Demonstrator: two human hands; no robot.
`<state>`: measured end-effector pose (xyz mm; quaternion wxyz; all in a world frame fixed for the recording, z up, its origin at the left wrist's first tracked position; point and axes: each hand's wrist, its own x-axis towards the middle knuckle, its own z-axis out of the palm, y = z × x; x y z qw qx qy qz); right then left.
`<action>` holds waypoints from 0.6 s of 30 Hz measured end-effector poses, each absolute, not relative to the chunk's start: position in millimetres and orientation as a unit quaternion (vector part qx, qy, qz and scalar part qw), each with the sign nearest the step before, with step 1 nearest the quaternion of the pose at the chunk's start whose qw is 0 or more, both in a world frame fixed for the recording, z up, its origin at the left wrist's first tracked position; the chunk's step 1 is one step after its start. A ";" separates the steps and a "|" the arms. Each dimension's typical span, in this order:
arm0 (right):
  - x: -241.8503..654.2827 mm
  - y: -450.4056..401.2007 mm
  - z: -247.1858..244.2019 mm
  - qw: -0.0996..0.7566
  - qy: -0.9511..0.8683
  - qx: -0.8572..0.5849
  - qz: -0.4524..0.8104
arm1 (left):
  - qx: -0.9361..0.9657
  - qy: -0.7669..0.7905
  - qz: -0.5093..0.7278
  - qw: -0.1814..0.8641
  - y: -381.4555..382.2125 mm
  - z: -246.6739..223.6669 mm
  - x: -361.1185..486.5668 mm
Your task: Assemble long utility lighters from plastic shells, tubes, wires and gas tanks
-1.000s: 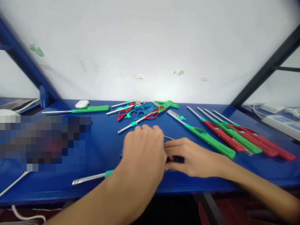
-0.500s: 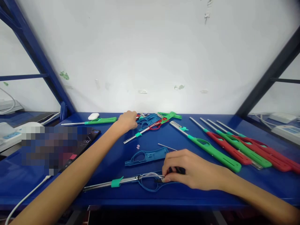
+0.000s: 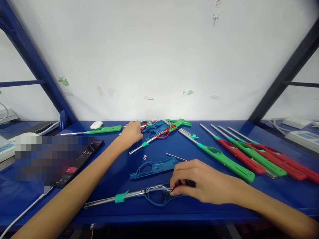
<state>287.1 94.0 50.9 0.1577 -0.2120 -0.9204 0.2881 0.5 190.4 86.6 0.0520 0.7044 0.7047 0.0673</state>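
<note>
A blue gas lighter half-shell (image 3: pixel 159 203) lies near the front edge, its metal tube (image 3: pixel 104 200) pointing left with a teal clip (image 3: pixel 121 197) around it. White wires (image 3: pixel 157 188) run inside the shell. My right hand (image 3: pixel 196 182) is closed over the shell's right part, thumb and fingertips pinching a black piece (image 3: pixel 190 183) at the wires' end. Behind it rests a matching blue half-shell (image 3: pixel 154 167). My left hand (image 3: pixel 131 132) reaches to the back, fingers curled down by a pile of lighter parts (image 3: pixel 157 128). Whatever those fingers hold is hidden.
Assembled green (image 3: pixel 226 162) and red lighters (image 3: pixel 241 156) lie slanted on the right. Another green lighter (image 3: pixel 107 129) and a white case (image 3: pixel 96 125) are at back left. A phone (image 3: pixel 77 164) lies left. A thin metal rod (image 3: pixel 176 156) and small pink bits (image 3: pixel 144 157) sit mid-table.
My left hand has drawn slightly left and toward me at the parts pile, baring more red and metal pieces. My right hand keeps its grip. The whole view has shifted a little.
</note>
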 end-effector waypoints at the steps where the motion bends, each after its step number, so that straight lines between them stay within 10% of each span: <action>1: 287.2 93.7 51.4 0.157 -0.921 -0.212 0.287 | 0.696 0.710 0.084 0.056 186.5 91.2 1.3; 18: 291.3 90.9 45.4 0.160 -0.934 -0.195 0.252 | 0.730 0.504 0.426 0.180 14.2 58.8 30.5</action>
